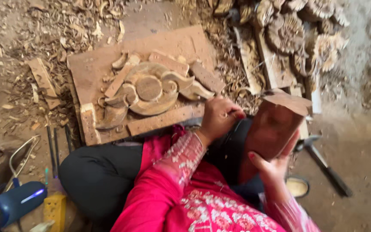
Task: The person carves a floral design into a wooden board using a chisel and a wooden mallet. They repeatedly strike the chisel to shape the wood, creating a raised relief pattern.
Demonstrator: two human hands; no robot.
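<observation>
We hold a brown wooden block [271, 129] near right, right hand [273, 165] cupping its underside, left hand [220, 118] closed at its far-left edge, grip unclear; the carved scroll panel [151, 88] lies far left, roughed out, surrounded by shavings [61, 30].

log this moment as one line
left hand: fist at carved panel | right hand: holds wooden block | hammer: on floor
</observation>
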